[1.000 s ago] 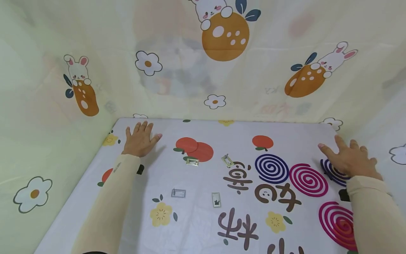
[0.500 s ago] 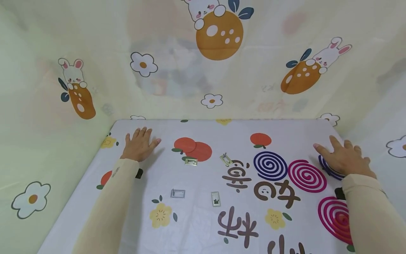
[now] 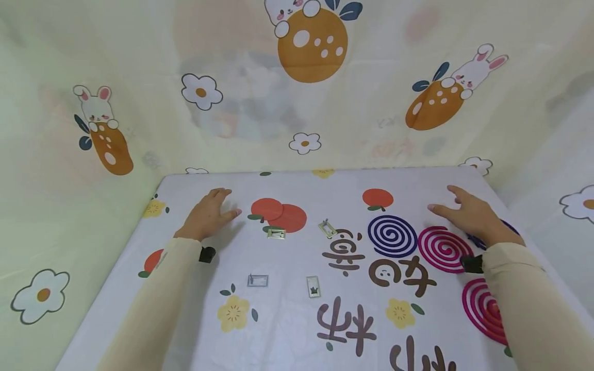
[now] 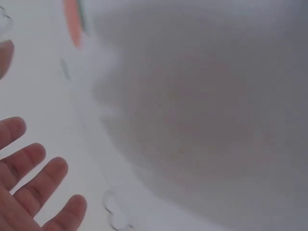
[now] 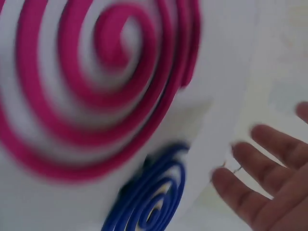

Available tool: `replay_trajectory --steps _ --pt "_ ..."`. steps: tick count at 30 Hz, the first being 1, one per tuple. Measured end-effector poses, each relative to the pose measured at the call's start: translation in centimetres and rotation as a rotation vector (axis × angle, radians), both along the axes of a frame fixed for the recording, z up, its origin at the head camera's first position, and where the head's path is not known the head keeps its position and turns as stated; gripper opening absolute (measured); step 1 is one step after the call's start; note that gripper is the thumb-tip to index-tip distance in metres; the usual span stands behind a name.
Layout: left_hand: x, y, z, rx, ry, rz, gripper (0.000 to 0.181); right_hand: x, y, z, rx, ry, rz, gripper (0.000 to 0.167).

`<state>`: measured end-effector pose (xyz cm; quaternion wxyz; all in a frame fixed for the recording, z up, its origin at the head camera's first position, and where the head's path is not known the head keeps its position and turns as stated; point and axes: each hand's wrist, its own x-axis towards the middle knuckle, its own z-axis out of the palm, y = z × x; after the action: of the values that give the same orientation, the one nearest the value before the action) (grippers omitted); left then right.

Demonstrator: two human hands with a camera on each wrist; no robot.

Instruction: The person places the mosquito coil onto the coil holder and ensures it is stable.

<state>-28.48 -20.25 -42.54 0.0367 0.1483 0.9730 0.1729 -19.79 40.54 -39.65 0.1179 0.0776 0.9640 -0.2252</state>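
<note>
My left hand (image 3: 204, 214) hovers over the far left of the table, holding nothing; its fingers are spread in the left wrist view. Also holding nothing, my right hand (image 3: 473, 216) is above the coils at the right, thumb and fingers apart. Nearest to it lie a magenta mosquito coil (image 3: 447, 250) and a dark blue coil (image 3: 509, 225), partly hidden behind that hand. Another blue coil (image 3: 392, 235) lies further left, and a second magenta coil (image 3: 478, 304) sits partly under the right forearm. Small metal coil stands (image 3: 313, 287) lie around the middle, several in all.
The white tablecloth (image 3: 278, 330) has printed fruit, flowers and brown characters. Pale patterned curtains (image 3: 250, 149) enclose the table at the back and both sides. A black wrist camera (image 3: 472, 264) sits under the right sleeve, another (image 3: 207, 254) at the left.
Both hands have turned from flat, palm-down spreads to a more sideways pose. The right hand has moved left, toward the middle. The head view has shifted slightly; the coils and stands lie as before.
</note>
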Motion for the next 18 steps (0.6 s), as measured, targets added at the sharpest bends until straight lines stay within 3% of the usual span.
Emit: replay_trajectory --steps 6,11,18 --pt "2.2 2.2 1.2 0.100 -0.016 -0.117 0.075 -0.4 -2.7 0.5 -0.033 -0.033 0.064 0.104" --pt "4.4 4.7 2.1 0.180 -0.090 -0.223 0.071 -0.5 -4.1 0.1 -0.033 -0.012 0.109 0.087" --pt "7.6 8.6 2.6 0.179 -0.168 -0.448 0.061 -0.7 -5.9 -1.1 -0.050 -0.014 0.135 0.076"
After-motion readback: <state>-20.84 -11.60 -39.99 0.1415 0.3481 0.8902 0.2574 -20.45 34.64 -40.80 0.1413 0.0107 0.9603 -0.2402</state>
